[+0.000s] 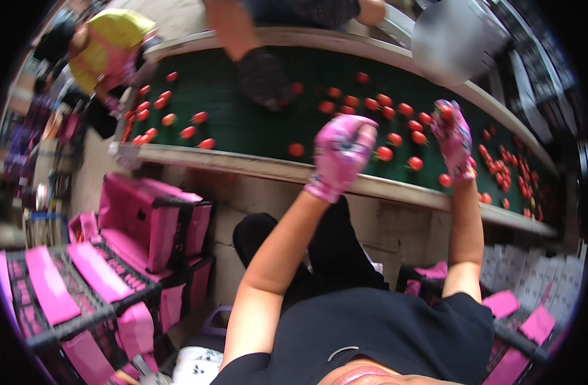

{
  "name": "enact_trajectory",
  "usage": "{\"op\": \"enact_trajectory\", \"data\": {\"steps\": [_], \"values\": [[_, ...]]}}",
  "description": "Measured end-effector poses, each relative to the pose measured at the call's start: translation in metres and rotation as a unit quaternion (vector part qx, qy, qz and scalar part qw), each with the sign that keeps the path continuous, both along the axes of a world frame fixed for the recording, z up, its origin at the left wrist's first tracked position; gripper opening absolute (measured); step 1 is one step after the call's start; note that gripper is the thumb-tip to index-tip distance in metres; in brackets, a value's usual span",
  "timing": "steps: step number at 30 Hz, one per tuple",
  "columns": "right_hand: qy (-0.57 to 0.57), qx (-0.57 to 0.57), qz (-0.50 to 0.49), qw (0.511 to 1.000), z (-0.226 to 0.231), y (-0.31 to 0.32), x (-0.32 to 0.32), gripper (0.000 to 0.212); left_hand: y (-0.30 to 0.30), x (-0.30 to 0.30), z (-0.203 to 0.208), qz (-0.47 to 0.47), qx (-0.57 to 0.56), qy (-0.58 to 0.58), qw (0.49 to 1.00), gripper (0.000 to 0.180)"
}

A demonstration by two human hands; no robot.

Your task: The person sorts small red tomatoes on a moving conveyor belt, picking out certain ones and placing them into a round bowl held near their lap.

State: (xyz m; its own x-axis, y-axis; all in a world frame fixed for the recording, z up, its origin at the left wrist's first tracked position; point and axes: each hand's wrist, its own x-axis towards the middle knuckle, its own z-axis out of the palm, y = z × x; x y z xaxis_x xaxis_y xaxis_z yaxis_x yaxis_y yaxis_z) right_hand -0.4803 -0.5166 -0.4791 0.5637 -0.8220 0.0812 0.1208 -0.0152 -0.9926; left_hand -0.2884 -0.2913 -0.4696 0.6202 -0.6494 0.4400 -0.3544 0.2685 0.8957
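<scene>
Over the dark green belt [242, 122] with its pale raised rim, both hands are being held up in pink knitted gloves. The left hand [341, 153] is being kept curled into a loose fist, its fingers narrow; whether anything is being gripped inside cannot be told. By the right hand [452, 136] a small, round, glossy red fruit [445, 111] is being pinched at the tips of the fingers, lifted above the belt's near rim. Many more smooth red fruits [384, 154] are being carried, scattered, on the matt belt surface. At the far rim, another person's dark-gloved hand [262, 78] is being lowered among them, and a person in a yellow top [108, 48] is being seen at the left end. Below the belt, pink fabric bags [156, 221] are being kept on black wire racks [82, 314]
</scene>
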Motion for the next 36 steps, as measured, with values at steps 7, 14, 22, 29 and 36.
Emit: {"op": "enact_trajectory", "data": {"steps": [7, 14, 22, 29, 36], "values": [[0.048, -0.038, -0.099, 0.993, 0.025, 0.016, -0.012, 0.027, 0.001, -0.002, 0.004, -0.003, -0.018, 0.199, 0.980, 0.015], [0.128, 0.032, -0.046, 0.990, 0.034, 0.028, -0.046, 0.022, 0.001, -0.007, -0.003, -0.033, 0.080, 0.143, 0.986, 0.017], [0.217, -0.055, -0.089, 0.971, 0.038, 0.025, -0.110, 0.025, -0.019, -0.026, 0.010, -0.096, 0.253, -0.140, 0.952, 0.033], [0.279, -0.253, 0.102, 0.921, 0.037, 0.059, -0.126, 0.024, -0.055, -0.051, 0.012, -0.135, 0.367, -0.391, 0.833, 0.064], [0.409, -0.473, -0.098, 0.774, 0.039, 0.036, -0.171, 0.022, -0.039, -0.065, 0.002, -0.088, 0.269, -0.365, 0.887, 0.026]]}}
